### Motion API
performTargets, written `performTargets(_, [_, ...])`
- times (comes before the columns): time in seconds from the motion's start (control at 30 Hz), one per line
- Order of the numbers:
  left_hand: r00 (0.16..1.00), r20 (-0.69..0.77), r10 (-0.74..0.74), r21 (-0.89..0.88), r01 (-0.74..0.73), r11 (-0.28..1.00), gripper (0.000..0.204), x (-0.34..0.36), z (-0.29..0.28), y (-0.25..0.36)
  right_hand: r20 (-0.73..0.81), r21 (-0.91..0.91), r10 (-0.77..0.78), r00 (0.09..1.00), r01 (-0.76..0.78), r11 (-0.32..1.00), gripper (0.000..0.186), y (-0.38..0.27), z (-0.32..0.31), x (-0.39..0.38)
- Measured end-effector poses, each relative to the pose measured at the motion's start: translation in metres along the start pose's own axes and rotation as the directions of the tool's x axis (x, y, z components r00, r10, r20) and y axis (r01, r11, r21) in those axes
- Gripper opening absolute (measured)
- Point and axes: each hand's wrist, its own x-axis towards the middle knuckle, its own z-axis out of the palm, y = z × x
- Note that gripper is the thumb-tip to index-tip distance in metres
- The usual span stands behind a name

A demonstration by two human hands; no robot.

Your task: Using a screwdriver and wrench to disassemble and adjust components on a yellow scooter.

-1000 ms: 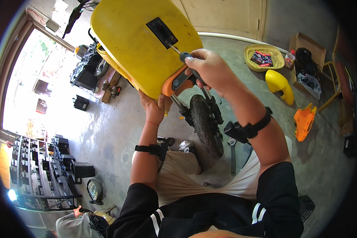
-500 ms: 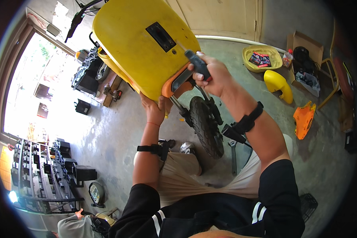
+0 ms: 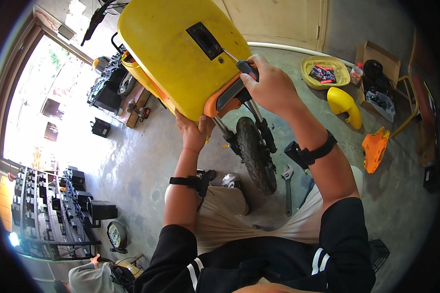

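Shows a grey concrete floor (image 3: 137,195), bearing an adjustable wrench (image 3: 288,195) at four o'clock, a yellow basin (image 3: 343,72) at two, an orange panel (image 3: 374,150) at three, a small black box (image 3: 100,127) at nine

Workshop, wrench (image 3: 288,196) on concrete floor (image 3: 138,181)

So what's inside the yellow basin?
Dark packets with red parts lie in the basin. They cover part of its bottom, so whatever is beneath them can't be seen.
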Motion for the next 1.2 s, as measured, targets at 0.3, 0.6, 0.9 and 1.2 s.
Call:
performTargets(0.3, [1.000,-0.003,0.017,0.007,-0.017,1.000,0.117,0.001,0.000,0.000,-0.027,-0.207,-0.070,0.997,0.063,0.976,0.030,-0.011,0.005,-0.006])
performTargets(0.6, [1.000,0.017,-0.002,-0.006,0.002,1.000,0.118,0.000,-0.004,0.004,-0.074,-0.281,-0.143,0.987,0.117,0.952,0.031,-0.004,0.023,-0.005])
performTargets(0.9, [0.999,-0.040,0.024,-0.004,-0.024,1.000,0.108,0.000,0.002,0.004,0.316,0.628,0.139,0.938,-0.317,0.711,0.035,0.005,0.006,0.014])
performTargets(1.2, [0.995,-0.079,0.053,-0.001,-0.053,0.999,0.103,0.000,0.003,0.007,0.575,0.818,0.005,0.818,-0.575,-0.023,0.034,0.011,0.009,0.014])
